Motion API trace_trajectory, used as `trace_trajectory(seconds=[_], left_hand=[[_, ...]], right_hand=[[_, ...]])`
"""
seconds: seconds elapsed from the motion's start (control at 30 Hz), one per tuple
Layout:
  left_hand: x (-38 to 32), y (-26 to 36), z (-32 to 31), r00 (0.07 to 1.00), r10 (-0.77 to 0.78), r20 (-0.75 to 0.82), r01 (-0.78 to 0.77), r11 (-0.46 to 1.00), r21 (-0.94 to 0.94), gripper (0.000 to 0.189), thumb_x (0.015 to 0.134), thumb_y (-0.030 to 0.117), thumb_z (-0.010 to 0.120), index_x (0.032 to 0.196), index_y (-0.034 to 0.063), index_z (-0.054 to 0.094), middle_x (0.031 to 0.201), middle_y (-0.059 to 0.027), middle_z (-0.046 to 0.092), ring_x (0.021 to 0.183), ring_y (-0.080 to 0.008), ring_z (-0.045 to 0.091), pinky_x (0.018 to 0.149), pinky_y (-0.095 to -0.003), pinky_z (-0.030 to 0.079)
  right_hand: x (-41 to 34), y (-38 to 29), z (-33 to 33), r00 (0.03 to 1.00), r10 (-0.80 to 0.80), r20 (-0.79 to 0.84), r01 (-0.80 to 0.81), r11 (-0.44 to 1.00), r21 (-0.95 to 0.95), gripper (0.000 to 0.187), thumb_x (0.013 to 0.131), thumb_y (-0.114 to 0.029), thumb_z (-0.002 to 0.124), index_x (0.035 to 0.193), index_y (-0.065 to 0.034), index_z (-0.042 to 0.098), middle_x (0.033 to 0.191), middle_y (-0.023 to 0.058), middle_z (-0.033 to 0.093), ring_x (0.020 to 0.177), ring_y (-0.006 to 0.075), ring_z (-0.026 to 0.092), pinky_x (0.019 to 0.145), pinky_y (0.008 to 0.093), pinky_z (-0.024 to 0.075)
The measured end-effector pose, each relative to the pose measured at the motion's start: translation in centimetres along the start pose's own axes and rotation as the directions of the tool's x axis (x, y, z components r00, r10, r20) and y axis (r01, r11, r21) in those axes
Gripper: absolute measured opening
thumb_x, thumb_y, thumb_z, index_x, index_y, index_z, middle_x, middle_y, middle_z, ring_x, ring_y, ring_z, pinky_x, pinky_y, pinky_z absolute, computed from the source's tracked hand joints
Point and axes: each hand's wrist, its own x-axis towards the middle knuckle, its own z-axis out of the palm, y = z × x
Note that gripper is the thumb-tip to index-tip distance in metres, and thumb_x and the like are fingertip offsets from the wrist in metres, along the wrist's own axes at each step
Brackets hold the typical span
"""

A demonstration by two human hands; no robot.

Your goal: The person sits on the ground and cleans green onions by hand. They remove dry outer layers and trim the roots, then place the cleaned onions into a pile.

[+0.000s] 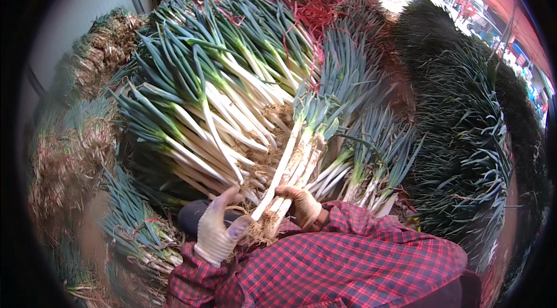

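Observation:
My right hand (pixel 303 207), in a knitted work glove, is closed around the lower white stalks of several leeks or large green onions (pixel 296 164). Their leaf ends point up and away from me, and their brown, stringy roots (pixel 265 227) hang near my lap. My left hand (pixel 222 225), gloved too, is just left of those roots, with thumb and fingers spread and nothing seen between them. Beyond it lies a wide heap of loose green onions (pixel 213 121), white stalks towards me. To the right, smaller green onions (pixel 370 169) lean together beside my sleeve.
Red ties (pixel 322 1) are strewn over the far stack. A long, tall row of green onions (pixel 457 147) stands at the right. Bundles with brown roots (pixel 104 47) are piled along the pale wall (pixel 82 8) at the left, and more bundles (pixel 135 212) lie near my left sleeve.

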Motion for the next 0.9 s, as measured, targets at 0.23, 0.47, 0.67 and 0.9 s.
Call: trace_trajectory(seconds=[0.23,0.47,0.67,0.9], left_hand=[[3.2,1.6,-0.2,0.98,-0.07,0.188,0.114,0.966,-0.232,0.079,0.097,0.04,0.065,0.154,0.001,0.027,0.146,-0.0214,0.047,0.134,-0.028,0.047,0.108,-0.0367,0.041],[1.0,-3.7,0.1,0.989,0.033,0.147,-0.049,0.993,0.105,0.051,0.097,0.025,0.058,0.145,0.0139,0.047,0.112,-0.0216,0.069,0.103,-0.0355,0.069,0.087,-0.0386,0.053],[2.5,-4.0,3.0,0.968,0.136,0.211,-0.154,0.985,0.074,0.06,0.089,0.012,0.06,0.147,0.0109,0.045,0.137,-0.0225,0.053,0.122,-0.0357,0.057,0.102,-0.0388,0.048],[3.8,-1.7,4.8,0.902,0.126,0.413,-0.276,0.904,0.327,0.062,0.089,0.043,0.071,0.141,0.0145,0.053,0.142,-0.0204,0.052,0.124,-0.0368,0.058,0.099,-0.0403,0.051]], right_hand=[[2.3,-3.9,2.5,0.997,0.057,0.051,-0.063,0.991,0.121,0.027,0.087,-0.019,0.068,0.106,-0.0005,0.064,0.092,0.0121,0.071,0.078,0.027,0.071,0.073,0.0407,0.0614],[5.7,-0.9,-3.0,0.948,0.059,0.314,-0.13,0.969,0.211,0.036,0.087,-0.017,0.068,0.116,0.0012,0.06,0.108,0.0182,0.068,0.094,0.0341,0.069,0.086,0.0478,0.0602],[6.9,1.4,-6.4,0.931,0.18,0.318,-0.307,0.858,0.412,0.029,0.089,-0.005,0.064,0.115,0.0042,0.058,0.112,0.0201,0.068,0.106,0.0352,0.067,0.097,0.051,0.0549],[6.0,0.7,-7.8,0.919,0.146,0.367,-0.297,0.869,0.396,0.038,0.092,-0.009,0.06,0.128,0.005,0.056,0.117,0.02,0.068,0.108,0.0345,0.066,0.101,0.0494,0.0531]])
